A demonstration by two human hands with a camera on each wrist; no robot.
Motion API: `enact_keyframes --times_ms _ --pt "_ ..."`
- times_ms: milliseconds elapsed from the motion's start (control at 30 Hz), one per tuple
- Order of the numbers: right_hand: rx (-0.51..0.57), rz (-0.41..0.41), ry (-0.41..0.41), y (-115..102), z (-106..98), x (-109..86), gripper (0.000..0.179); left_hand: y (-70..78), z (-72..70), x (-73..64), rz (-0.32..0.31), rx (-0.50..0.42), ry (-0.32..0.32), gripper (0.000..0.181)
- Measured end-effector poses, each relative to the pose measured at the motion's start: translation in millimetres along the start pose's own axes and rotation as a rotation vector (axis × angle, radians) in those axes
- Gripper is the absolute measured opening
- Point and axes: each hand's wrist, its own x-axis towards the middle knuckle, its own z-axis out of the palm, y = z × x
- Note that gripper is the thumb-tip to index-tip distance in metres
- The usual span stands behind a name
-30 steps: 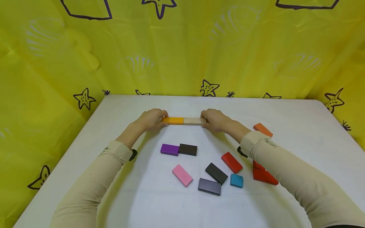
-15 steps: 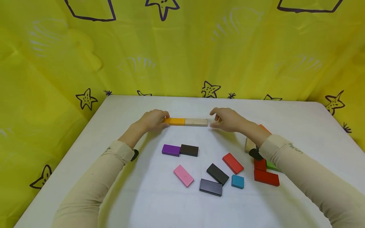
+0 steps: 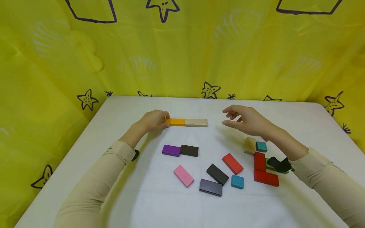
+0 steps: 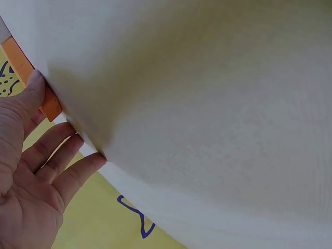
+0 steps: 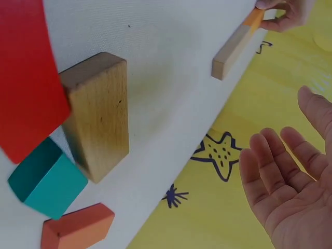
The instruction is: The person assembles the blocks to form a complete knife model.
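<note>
An orange block (image 3: pixel 176 122) and a pale wooden block (image 3: pixel 196 123) lie end to end in a row toward the back of the table. My left hand (image 3: pixel 154 120) pinches the orange block's left end; in the left wrist view the thumb lies against its side and several other fingertips touch the table. My right hand (image 3: pixel 247 120) is raised to the right of the row, apart from it, with loosely bent fingers and nothing held. Below that hand are a tan wooden block (image 3: pixel 250 145) and a teal block (image 3: pixel 261 146).
Nearer me lie a purple block (image 3: pixel 171 150) touching a dark brown one (image 3: pixel 189 150), a pink block (image 3: pixel 183 175), a black block (image 3: pixel 217 174), a grey block (image 3: pixel 210 187), a red block (image 3: pixel 232 163) and a blue block (image 3: pixel 237 181). More red blocks (image 3: pixel 266 178) and a partly hidden green block (image 3: pixel 280 170) sit right.
My right hand has let go of the pale wooden block's right end and moved right, its fingers spreading. The left hand stays on the orange block. Blocks under the right forearm have come into view.
</note>
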Motion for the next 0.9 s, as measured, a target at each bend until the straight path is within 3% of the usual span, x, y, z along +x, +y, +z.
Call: enact_keyframes --times_ms 333,900 --pt "-0.02 -0.031 0.065 16.9 -8.5 -31.5 0.041 -1.7 1.0 0.8 0.006 -0.002 0.002 0.031" --pt "-0.038 0.043 0.152 64.0 -19.9 -73.7 0.036 -1.1 1.1 0.9 0.006 -0.007 0.007 0.031"
